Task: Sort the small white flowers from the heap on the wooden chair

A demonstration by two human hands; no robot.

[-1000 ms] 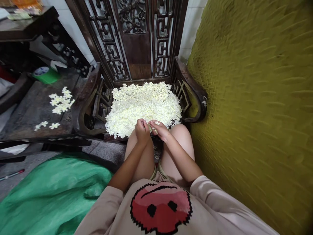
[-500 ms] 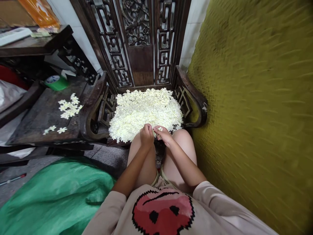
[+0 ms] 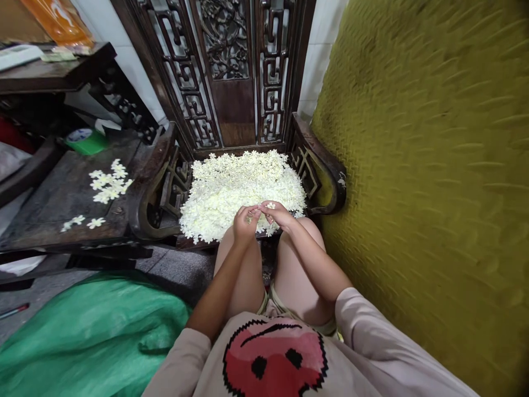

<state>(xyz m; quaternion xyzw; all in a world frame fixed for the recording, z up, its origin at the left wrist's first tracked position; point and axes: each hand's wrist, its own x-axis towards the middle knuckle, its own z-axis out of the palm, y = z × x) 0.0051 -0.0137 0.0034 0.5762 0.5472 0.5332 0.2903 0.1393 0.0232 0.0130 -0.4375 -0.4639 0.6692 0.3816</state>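
A heap of small white flowers (image 3: 239,187) covers the seat of a dark carved wooden chair (image 3: 320,160) in front of my knees. My left hand (image 3: 244,223) is closed in a pinch at the near edge of the heap, its fingertips meeting those of my right hand (image 3: 278,214). My right hand is also closed, pinching a small white flower (image 3: 270,206) between thumb and fingers. What my left fingers hold is too small to make out.
A second dark wooden seat (image 3: 61,193) at the left carries a few loose white flowers (image 3: 108,181) and a green tape roll (image 3: 85,140). A green plastic sack (image 3: 95,331) lies on the floor at lower left. A yellow-green wall (image 3: 433,165) stands close on the right.
The view has shifted slightly. Both hands stay together at the near edge of the flower heap, rising a little, fingers still working on a flower.
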